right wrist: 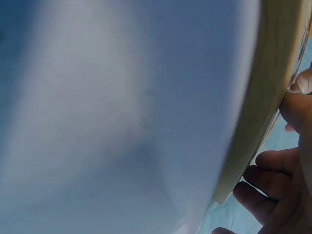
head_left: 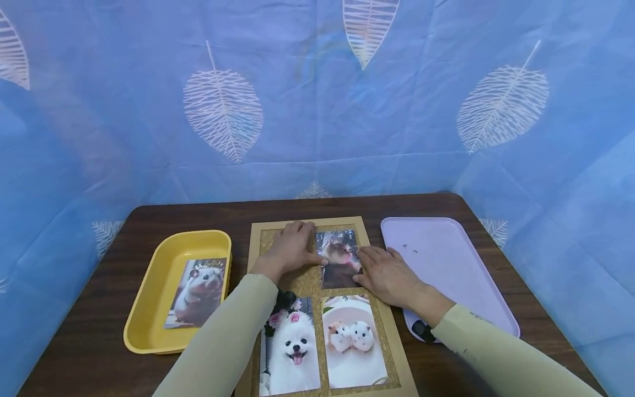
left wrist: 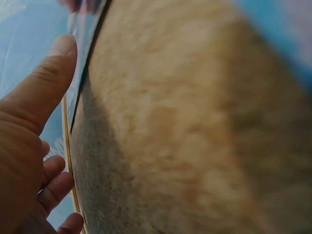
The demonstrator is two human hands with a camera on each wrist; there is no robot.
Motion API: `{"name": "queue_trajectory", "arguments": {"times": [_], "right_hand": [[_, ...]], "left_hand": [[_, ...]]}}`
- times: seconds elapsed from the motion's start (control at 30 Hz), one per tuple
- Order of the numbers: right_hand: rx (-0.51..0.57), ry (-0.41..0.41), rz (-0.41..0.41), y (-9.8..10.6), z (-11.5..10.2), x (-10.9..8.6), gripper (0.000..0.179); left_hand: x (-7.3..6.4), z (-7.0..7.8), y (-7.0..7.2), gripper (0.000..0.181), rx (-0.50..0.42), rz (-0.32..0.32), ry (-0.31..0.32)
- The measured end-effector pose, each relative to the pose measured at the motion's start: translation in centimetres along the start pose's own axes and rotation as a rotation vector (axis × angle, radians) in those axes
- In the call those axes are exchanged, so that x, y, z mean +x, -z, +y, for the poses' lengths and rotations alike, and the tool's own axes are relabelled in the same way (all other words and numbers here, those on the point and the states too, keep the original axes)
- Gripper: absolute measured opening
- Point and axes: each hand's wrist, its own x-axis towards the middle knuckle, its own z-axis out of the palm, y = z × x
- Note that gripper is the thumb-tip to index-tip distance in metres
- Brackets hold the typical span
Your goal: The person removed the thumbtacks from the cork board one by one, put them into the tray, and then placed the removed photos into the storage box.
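Note:
A framed cork board (head_left: 297,284) lies on the table. On its upper right part is a dark photo (head_left: 341,275) of a small furry animal. My left hand (head_left: 290,247) spreads over the upper left of the board, the thumb touching the photo's left edge. From the other side my right hand (head_left: 389,273) rests across the frame's right bar, fingertips at the photo's right edge. In the left wrist view the thumb (left wrist: 53,73) lies against the photo's side above the cork. Below are a white dog photo (head_left: 297,358) and a photo of two hamsters (head_left: 353,358).
Left of the board stands a yellow tray (head_left: 144,309) holding a photo of a crowned hamster (head_left: 198,295). A lilac tray (head_left: 451,259) lies to the right, with a few tiny metallic pieces (head_left: 415,251) on it. Behind the table hangs a blue leaf-patterned cloth (head_left: 317,121).

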Motion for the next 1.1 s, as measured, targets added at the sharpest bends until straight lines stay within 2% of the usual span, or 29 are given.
{"name": "queue_trajectory", "arguments": {"times": [0.2, 0.6, 1.1], "right_hand": [[-0.006, 0.009, -0.012, -0.2, -0.3, -0.1, 0.067], [-0.012, 0.004, -0.012, -0.3, -0.4, -0.2, 0.067], [-0.019, 0.008, 0.015, -0.2, -0.1, -0.2, 0.067]], "left_hand": [[0.7, -0.2, -0.1, 0.102, -0.087, 0.002, 0.045], [1.5, 0.2, -0.5, 0.093, -0.017, -0.009, 0.047], [2.1, 0.1, -0.5, 0.087, -0.083, -0.005, 0.045]]}}
